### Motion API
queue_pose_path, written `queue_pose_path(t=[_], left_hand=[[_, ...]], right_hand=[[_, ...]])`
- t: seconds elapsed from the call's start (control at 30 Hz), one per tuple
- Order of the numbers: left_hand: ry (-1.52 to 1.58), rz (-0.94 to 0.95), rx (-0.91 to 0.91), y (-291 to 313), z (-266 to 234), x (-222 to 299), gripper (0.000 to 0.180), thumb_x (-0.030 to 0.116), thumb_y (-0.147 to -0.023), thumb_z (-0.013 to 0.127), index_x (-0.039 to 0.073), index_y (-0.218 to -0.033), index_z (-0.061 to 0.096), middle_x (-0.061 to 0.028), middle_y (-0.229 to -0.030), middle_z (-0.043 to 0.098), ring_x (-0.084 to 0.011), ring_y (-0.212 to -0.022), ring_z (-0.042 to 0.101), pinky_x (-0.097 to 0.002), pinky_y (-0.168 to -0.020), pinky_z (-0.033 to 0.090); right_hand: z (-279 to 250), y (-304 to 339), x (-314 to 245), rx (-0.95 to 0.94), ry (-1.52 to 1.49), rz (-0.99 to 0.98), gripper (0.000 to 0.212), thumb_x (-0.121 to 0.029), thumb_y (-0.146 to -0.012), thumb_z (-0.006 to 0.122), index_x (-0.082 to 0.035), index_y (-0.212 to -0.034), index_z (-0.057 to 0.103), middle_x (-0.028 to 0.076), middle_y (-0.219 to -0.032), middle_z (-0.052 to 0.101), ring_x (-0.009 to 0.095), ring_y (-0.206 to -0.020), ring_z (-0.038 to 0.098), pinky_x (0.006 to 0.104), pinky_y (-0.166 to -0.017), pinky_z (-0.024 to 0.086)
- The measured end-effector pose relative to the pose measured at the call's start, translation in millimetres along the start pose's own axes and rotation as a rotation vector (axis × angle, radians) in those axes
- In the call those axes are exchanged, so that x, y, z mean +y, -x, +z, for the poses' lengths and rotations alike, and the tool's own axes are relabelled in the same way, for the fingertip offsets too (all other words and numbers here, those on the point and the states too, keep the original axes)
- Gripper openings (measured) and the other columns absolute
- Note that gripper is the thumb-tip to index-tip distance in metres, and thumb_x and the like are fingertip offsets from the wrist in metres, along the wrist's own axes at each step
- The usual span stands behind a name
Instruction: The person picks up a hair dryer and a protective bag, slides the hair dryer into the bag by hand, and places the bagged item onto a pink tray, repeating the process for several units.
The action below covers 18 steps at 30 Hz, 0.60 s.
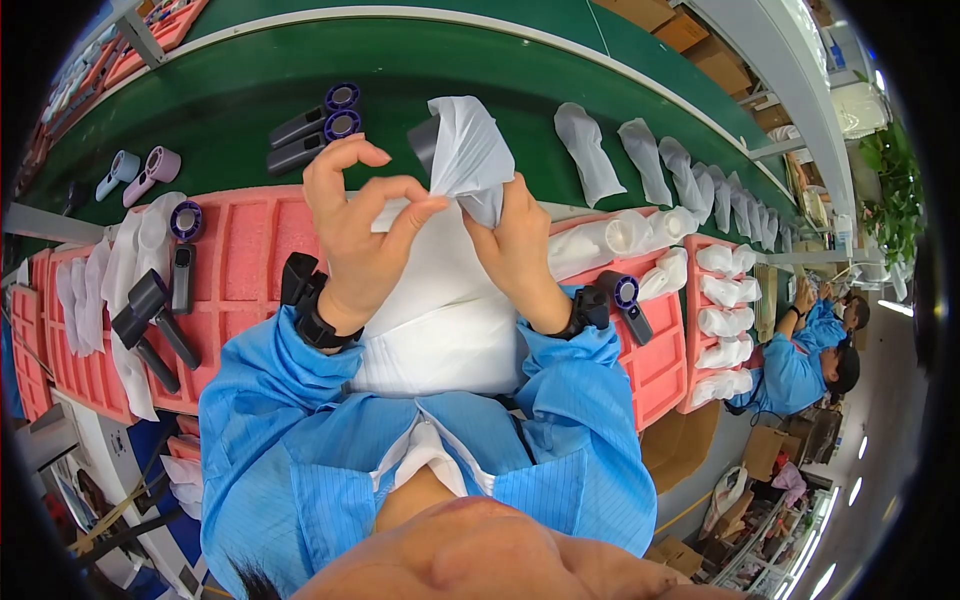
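In front of my chest I hold up a translucent white bag. Thumb and forefinger of my left hand pinch its lower left edge, while the other fingers are raised. My right hand is wrapped round the bag's right side. A dark grey part pokes out at the bag's upper left; it looks like a handheld fan, mostly hidden by the bag. Beyond my left hand, two dark handheld fans with purple rings lie side by side on the green belt.
Pink compartment trays flank me, with loose dark fans and white bags on the left. A tray at right holds wrapped items. Bagged items line the green belt. Blue and pink fans lie far left. Co-workers sit at right.
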State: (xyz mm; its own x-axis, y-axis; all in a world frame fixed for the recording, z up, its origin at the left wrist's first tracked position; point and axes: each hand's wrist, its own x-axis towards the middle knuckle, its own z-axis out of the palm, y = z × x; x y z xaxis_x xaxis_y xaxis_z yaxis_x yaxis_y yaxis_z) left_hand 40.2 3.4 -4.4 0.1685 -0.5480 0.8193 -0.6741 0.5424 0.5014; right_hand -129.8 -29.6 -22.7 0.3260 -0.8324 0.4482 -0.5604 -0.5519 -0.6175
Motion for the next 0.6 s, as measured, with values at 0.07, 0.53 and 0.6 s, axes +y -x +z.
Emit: queue_pose_path(t=[0.07,0.53,0.6], left_hand=[[0.129,-0.218,0.01,-2,-2,-8,0.016,0.01,-0.07,0.078,0.006,-0.077,0.065,-0.0075,-0.106,0.053,-0.0236,-0.098,0.052,-0.0316,-0.082,0.043],[0.05,-0.3,-0.655,57,67,-14,0.029,0.024,-0.076,0.072,0.004,-0.092,0.057,-0.0121,-0.091,0.056,-0.0265,-0.079,0.06,-0.0345,-0.064,0.049],[-0.121,-0.237,-0.787,66,71,-12,0.033,0.03,-0.076,0.071,0.004,-0.09,0.056,-0.0125,-0.092,0.056,-0.027,-0.081,0.06,-0.0355,-0.063,0.049]], right_hand=[[-7,-2,1,-0.028,-0.043,0.063,0.035,-0.009,-0.076,0.069,0.003,-0.104,0.053,0.019,-0.09,0.061,0.035,-0.08,0.061,0.0385,-0.065,0.048],[17,-65,139,-0.297,0.763,0.335,0.043,-0.024,-0.078,0.07,0.003,-0.108,0.055,0.021,-0.106,0.061,0.036,-0.102,0.059,0.0398,-0.08,0.05],[27,-78,120,-0.239,0.81,0.131,0.046,-0.025,-0.075,0.071,0.0,-0.112,0.056,0.02,-0.11,0.061,0.035,-0.103,0.058,0.0399,-0.082,0.05]])
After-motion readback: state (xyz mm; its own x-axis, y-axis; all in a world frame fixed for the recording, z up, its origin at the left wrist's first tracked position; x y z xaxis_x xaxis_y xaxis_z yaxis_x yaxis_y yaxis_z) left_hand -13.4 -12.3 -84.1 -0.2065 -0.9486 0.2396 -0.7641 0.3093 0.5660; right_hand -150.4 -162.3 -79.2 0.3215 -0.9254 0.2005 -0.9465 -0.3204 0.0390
